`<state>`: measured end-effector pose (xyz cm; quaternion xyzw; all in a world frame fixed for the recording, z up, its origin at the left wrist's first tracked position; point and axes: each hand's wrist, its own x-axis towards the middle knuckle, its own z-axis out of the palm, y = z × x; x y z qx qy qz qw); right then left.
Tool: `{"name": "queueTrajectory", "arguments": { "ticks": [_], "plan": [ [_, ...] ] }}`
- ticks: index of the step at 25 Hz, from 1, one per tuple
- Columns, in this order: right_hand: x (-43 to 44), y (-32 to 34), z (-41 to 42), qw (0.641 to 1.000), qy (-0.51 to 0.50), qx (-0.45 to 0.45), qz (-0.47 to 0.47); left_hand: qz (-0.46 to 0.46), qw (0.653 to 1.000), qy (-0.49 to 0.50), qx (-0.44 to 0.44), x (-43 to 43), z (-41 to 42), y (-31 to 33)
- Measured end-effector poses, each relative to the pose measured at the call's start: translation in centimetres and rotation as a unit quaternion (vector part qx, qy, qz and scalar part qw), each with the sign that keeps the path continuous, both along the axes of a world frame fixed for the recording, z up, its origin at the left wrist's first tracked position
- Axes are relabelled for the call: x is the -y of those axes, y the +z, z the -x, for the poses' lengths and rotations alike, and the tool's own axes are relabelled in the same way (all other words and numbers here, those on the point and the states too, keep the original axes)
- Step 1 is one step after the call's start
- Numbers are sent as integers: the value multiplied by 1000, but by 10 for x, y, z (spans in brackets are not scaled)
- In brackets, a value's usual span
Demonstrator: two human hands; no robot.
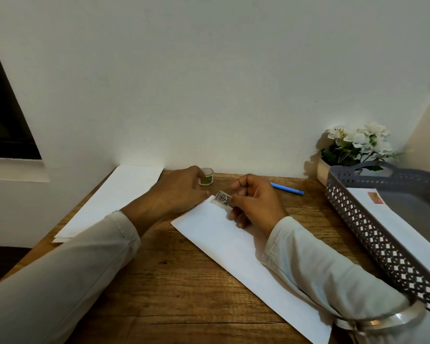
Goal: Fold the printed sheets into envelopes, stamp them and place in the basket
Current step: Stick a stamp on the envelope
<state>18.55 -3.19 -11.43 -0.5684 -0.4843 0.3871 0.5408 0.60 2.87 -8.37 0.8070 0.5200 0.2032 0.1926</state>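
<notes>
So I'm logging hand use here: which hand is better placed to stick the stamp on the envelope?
Right. The right hand already pinches the stamp over the far corner of the envelope. The left hand only rests beside that corner, near the pot.

Looks like a small home writing corner: a wood-grain desk (184, 281) pushed up against a plain white wall (209, 83), a dark window (5, 115) at far left, potted white flowers (358, 142) at right, a blue pen (287, 188) and white sheets (114, 199) lying on top.
</notes>
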Motion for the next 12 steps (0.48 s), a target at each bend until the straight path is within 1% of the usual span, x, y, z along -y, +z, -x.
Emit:
{"name": "queueTrajectory", "arguments": {
  "ticks": [2,5,9,12],
  "plan": [
    [-1,0,0,1000,2,-3,13,50,999,4,-19,-5,3,0],
    [-2,0,2,1000,3,2,26,88,996,-8,4,-11,4,-2],
    [-2,0,6,999,2,13,41,155,982,-19,107,-12,5,-5],
    [-1,1,7,999,4,4,49,176,968,-46,174,-10,7,-8]
  ]
}}
